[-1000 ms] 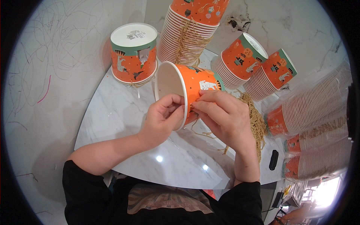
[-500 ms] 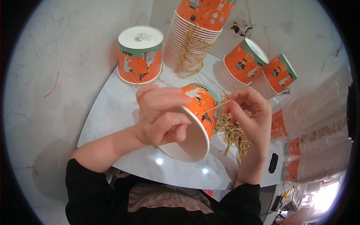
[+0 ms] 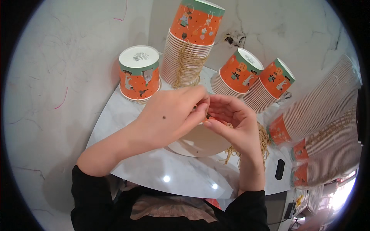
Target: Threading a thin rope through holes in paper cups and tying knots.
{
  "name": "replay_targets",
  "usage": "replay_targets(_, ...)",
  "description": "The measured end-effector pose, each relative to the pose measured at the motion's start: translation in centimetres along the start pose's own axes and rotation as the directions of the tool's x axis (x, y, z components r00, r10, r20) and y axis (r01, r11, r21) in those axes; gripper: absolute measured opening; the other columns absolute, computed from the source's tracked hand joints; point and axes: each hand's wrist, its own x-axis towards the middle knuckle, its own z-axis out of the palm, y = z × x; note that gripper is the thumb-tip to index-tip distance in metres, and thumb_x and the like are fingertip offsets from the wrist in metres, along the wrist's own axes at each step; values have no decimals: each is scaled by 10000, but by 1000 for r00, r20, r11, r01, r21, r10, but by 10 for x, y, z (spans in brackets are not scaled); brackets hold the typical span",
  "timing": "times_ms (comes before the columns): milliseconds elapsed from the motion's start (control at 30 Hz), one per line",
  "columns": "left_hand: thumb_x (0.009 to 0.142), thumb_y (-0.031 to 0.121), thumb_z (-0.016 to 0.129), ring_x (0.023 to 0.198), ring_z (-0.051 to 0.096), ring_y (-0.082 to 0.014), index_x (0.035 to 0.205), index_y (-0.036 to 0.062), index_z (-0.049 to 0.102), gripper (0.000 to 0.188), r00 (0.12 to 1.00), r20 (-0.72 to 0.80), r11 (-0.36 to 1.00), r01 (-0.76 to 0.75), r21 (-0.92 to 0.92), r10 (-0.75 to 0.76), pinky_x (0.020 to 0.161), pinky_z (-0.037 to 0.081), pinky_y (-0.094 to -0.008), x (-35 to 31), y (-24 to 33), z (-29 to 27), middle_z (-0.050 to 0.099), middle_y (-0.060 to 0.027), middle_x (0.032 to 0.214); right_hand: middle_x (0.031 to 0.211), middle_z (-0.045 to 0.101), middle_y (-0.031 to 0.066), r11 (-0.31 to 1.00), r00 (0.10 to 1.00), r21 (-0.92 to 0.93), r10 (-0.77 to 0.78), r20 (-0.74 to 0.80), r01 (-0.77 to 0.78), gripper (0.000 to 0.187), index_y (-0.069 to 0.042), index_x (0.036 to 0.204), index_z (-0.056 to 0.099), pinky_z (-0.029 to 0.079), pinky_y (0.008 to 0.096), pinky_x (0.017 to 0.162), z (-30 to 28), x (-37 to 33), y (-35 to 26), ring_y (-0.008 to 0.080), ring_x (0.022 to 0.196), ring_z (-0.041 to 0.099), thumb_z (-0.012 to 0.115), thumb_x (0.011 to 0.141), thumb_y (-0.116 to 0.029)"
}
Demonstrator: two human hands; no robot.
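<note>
A paper bucket lies tipped on its side between my hands, its white inside facing me. Bent over its upper rim, my left hand has thumb and fingers pressed together; the fingertips are partly hidden. My right hand curls in from the other side, its thumb by the rim and its fingertips meeting the left ones. A bit of orange wall shows between them. No cord can be made out in the fingers. Behind my right hand lies a loose pile of tan cords.
An upturned orange bucket stands at the back left. Beside it rises a tall bucket stack draped with cords. Two shorter stacks are farther right. Plastic-wrapped stacks and a black object are at the right of the marble-patterned table.
My hands have come together at the bucket's rim. The cord strand stretched between them earlier is out of sight. The bucket is now mostly covered by my hands, and the view has shifted.
</note>
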Motion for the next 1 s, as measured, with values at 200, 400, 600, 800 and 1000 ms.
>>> replay_targets(200,925,64,620,788,669,-213,953,-29,594,101,998,60,999,11,-30,-9,693,539,-330,27,19,-12,650,-128,931,1036,735,91,977,978,-197,-115,-171,81,209,51,1123,683,562,287,889,-1,0,8,138,958,707,699,918,12)
replay_targets(400,911,2,559,1053,642,-173,1255,-6,546,344,997,66,988,-39,-151,49,926,532,-332,38,-9,0,627,-113,1197,994,734,116,991,989,93,-83,-119,94,139,71,1064,687,587,292,850,-19,3,0,175,935,726,658,929,56)
replay_targets(600,916,-21,562,1164,606,-162,1468,28,401,577,860,510,616,406,-675,-8,994,502,-323,43,-8,1,599,-128,1274,923,737,134,979,987,130,-150,-59,157,112,70,1005,698,580,276,780,-32,-4,-13,184,867,725,682,894,63)
replay_targets(800,966,87,611,1040,645,-124,1433,34,446,498,734,678,563,580,-589,-47,953,497,-300,43,-10,4,687,-84,1126,877,754,117,975,987,-157,-160,-4,158,109,41,945,743,559,272,748,-40,-10,-22,163,820,727,712,840,50)
replay_targets(1000,965,144,625,922,634,-85,1193,1,603,270,806,580,832,398,-387,-116,811,502,-287,38,-20,11,689,-20,977,882,752,153,918,960,-295,-221,171,264,130,69,943,730,572,296,750,-42,-3,-21,201,801,730,675,826,81)
